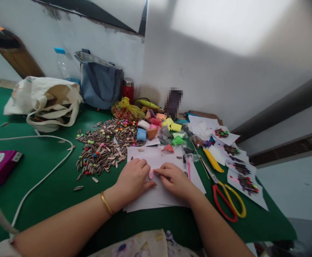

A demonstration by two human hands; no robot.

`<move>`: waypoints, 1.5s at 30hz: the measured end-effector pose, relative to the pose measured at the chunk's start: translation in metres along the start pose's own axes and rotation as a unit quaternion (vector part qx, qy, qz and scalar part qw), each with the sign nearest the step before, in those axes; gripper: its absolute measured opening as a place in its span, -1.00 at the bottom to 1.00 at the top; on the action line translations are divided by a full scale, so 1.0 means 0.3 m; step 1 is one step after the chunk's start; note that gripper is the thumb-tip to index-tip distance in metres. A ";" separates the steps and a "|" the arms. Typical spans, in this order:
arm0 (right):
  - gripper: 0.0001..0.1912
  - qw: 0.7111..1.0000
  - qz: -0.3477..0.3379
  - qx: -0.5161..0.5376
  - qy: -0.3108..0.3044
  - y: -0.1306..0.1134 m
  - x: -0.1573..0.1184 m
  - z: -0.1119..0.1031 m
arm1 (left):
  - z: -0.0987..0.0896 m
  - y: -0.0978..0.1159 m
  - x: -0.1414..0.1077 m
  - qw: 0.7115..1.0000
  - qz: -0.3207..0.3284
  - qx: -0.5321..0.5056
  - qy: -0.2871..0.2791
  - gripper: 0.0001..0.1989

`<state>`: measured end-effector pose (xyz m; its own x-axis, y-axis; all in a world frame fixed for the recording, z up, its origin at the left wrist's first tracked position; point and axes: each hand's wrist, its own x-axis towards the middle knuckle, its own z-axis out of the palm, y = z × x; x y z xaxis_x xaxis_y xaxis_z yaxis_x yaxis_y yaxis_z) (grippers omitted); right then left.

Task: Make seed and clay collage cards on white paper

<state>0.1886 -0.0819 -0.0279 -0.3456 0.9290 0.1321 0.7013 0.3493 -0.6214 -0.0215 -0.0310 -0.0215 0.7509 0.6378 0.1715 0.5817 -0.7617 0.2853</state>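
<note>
A pink piece lies on the white paper on the green-covered table. At its 9 o'clock the left hand curls close; I cannot tell whether its grip pinches it. At 3 o'clock the right hand points 1 finger at it, grip also unclear. Striped seeds heap at 10 o'clock.

The small, oval, clay-like piece is coloured pink, the flat paper sheets white. The flat tabletop is coloured green, and the pointed seeds are striped dark and pale.
</note>
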 end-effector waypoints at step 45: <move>-0.52 0.999 -0.008 -0.039 -0.033 0.008 0.000 0.004 | 0.010 -0.023 0.010 0.999 0.004 -0.013 0.030 -0.86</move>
<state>0.1894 -0.0813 -0.0303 -0.3960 0.9140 0.0880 0.7406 0.3745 -0.5580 -0.0223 -0.0243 -0.0258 0.7351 0.6374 0.2309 0.5659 -0.7645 0.3087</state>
